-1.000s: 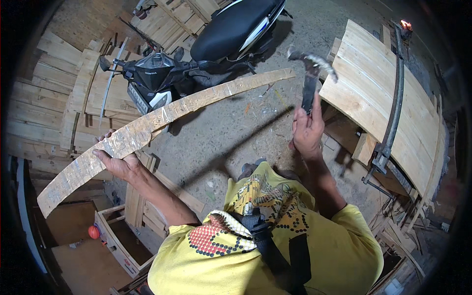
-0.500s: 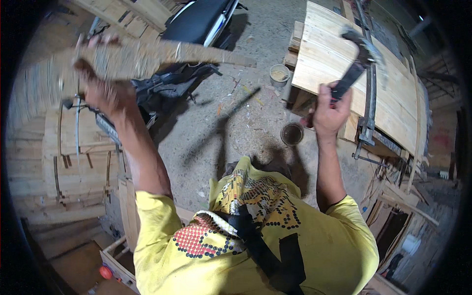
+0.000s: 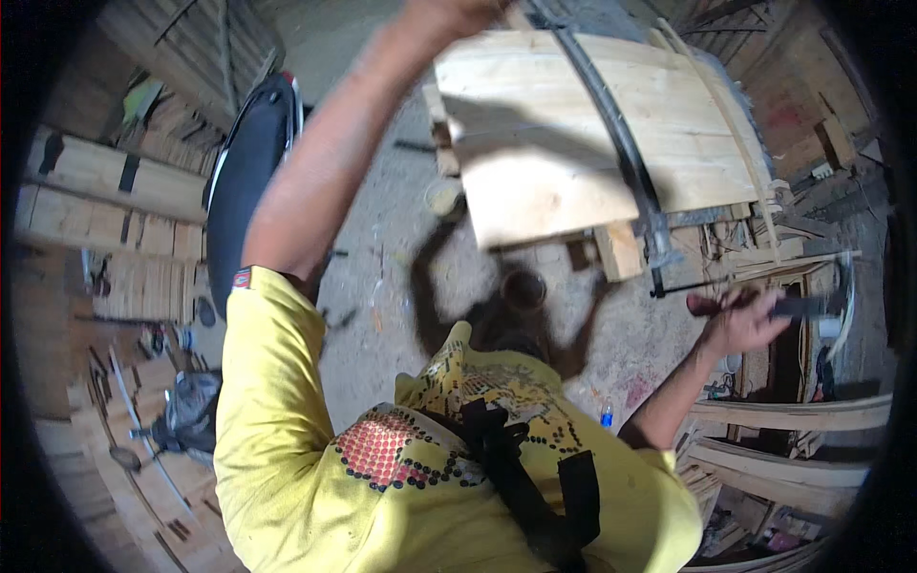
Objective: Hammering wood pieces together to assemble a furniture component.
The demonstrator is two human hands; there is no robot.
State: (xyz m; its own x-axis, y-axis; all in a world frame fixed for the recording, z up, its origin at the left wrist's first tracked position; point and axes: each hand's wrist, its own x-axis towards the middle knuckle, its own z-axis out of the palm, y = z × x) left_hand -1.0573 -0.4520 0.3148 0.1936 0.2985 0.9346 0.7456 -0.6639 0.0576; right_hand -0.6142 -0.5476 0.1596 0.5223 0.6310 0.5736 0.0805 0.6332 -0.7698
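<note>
My right hand point(image 3: 750, 323) is out to the right, past the end of the workbench, wrapped round the dark handle of a claw hammer point(image 3: 812, 307). The hammer's head points away to the right and is smeared by motion. My left hand point(image 3: 463, 11) reaches far forward to the top edge of the picture, beside the far end of a long metal bar clamp point(image 3: 611, 119). Its fingers are mostly cut off, so what they hold is hidden. The clamp lies across a pale wooden panel point(image 3: 535, 124) on the bench.
A parked motorbike point(image 3: 250, 172) stands to the left, with stacked boards point(image 3: 124, 181) beyond it. A round bucket point(image 3: 444, 199) and a dark round container point(image 3: 523, 289) are on the concrete floor. Long timber pieces point(image 3: 793, 413) lie at lower right.
My view has turned right toward the bench. My left hand has swung from the left to the far front; the rough plank it held is out of sight. The hammer has moved right and nearer.
</note>
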